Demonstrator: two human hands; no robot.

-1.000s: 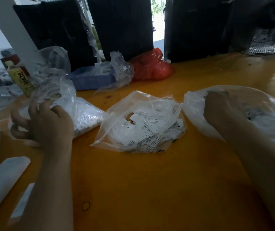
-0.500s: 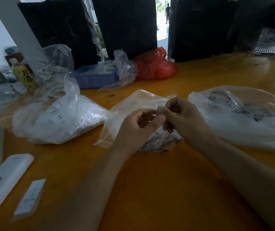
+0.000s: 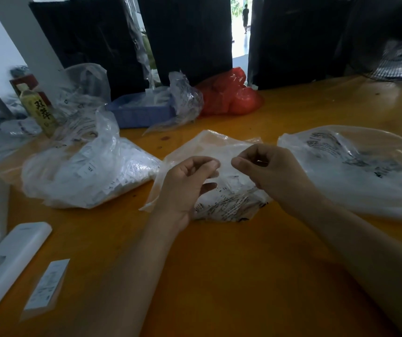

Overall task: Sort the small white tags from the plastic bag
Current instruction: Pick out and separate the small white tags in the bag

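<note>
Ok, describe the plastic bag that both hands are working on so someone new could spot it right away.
On the orange table, three clear bags of tags lie in a row. Take the middle bag, straight ahead, smaller and flatter than the others. It alone has the left hand and right hand pinching its top edge.

Left hand [image 3: 185, 183] and right hand [image 3: 270, 173] cover much of the middle plastic bag [image 3: 219, 147]; whether the fingers pinch its film is unclear. Tags [image 3: 229, 205] under the hands: print too small to read. Bag right of the right hand [image 3: 355, 166] is cut off by the frame edge. White device [image 3: 7, 263], near-left of the left hand, is also cropped.
</note>
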